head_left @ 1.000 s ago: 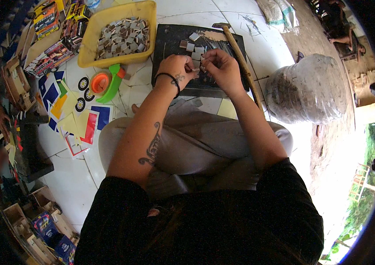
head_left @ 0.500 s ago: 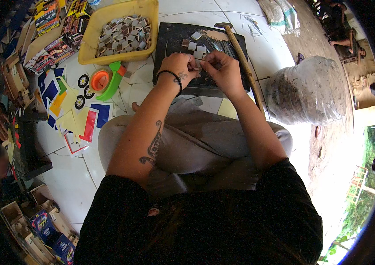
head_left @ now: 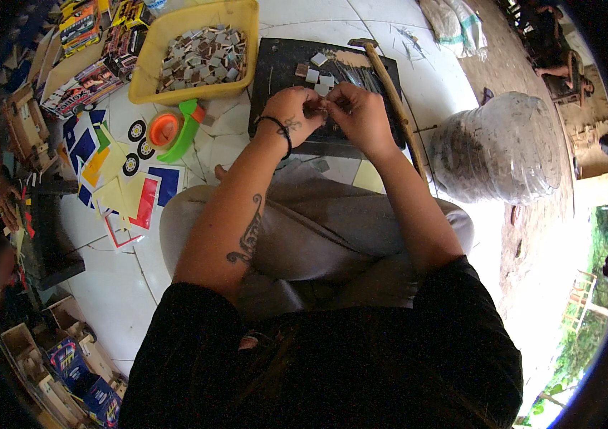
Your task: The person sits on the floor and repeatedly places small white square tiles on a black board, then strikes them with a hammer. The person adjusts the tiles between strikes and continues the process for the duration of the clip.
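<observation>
My left hand and my right hand meet over a low black board, fingertips pinched close together. Whatever lies between the fingertips is too small and covered to make out. Just beyond the fingers, several small square pieces, grey and brown, rest on the board. Thin nails lie in a heap on the board's far right part. A hammer with a wooden handle leans along the board's right edge, its head at the far end.
Left of the board stands a yellow tub full of similar squares. Nearby lie a green tape dispenser, black wheels and coloured sheets. A plastic-wrapped bundle sits at right. Another person's hand shows far left.
Both hands stay over the board with small finger movements. The grey square seen between the fingertips before is now mostly covered. At far left, the other person's hand has shifted slightly.
</observation>
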`<state>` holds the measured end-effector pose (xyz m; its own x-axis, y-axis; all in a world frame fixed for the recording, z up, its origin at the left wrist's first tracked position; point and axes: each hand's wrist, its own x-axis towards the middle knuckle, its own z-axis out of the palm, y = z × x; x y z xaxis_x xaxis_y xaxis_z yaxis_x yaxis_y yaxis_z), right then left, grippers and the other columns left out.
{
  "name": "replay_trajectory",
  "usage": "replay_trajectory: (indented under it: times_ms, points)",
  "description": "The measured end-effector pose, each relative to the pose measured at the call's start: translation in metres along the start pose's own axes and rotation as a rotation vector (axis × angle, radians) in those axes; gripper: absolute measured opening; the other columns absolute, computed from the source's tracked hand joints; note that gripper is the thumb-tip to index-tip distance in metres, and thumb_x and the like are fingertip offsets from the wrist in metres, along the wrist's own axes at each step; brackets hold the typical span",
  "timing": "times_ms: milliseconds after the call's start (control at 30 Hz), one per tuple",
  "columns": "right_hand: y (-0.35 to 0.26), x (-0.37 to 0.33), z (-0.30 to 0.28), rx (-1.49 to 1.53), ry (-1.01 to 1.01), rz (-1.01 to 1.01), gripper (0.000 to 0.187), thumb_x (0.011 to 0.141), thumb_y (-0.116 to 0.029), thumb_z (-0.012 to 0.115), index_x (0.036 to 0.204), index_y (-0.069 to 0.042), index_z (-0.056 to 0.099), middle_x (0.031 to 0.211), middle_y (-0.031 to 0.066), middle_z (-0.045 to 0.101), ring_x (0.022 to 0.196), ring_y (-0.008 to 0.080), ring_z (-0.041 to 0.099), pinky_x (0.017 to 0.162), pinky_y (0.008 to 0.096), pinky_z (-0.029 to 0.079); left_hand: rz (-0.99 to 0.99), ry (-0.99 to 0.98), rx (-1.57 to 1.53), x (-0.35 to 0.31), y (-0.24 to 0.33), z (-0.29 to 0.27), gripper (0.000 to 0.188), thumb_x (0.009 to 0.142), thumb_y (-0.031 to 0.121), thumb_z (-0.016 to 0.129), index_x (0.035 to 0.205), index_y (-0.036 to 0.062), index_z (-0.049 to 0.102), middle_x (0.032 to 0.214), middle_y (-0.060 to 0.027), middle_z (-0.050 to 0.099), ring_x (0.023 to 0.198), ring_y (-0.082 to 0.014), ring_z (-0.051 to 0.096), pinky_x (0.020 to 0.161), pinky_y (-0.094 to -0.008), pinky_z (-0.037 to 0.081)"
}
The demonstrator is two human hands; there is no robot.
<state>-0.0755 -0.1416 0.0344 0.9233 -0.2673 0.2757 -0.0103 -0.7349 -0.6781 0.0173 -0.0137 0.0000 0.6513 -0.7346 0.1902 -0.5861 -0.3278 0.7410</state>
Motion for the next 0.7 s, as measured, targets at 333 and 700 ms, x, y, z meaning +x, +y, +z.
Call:
replay_trajectory:
  times_ms: [333,700]
  points:
    - [0.013,-0.03,-0.048,-0.789,0.057,0.172,0.068,0.071,-0.023,0.074,0.127,-0.007,0.039,0.123,0.0172,0.046,0.113,0.0351,0.047,0.092,0.0379,0.042,0.151,0.171,-0.108,-0.005,-0.004,0.005,0.013,0.079,0.016,0.066,0.084,0.0037,0.066,0.082,-0.0102,0.066,0.074,-0.0238,0.064,0.067,-0.0318,0.05]
    - [0.032,-0.074,-0.07,-0.237,0.054,0.243,0.037,0.086,-0.005,0.046,0.123,-0.001,0.04,0.095,0.0243,0.055,0.085,0.0399,0.059,0.073,0.0424,0.048,0.046,0.088,-0.064,-0.011,-0.001,0.005,0.02,0.079,0.024,0.068,0.084,0.0042,0.067,0.077,-0.0116,0.066,0.067,-0.0232,0.063,0.063,-0.0311,0.049]
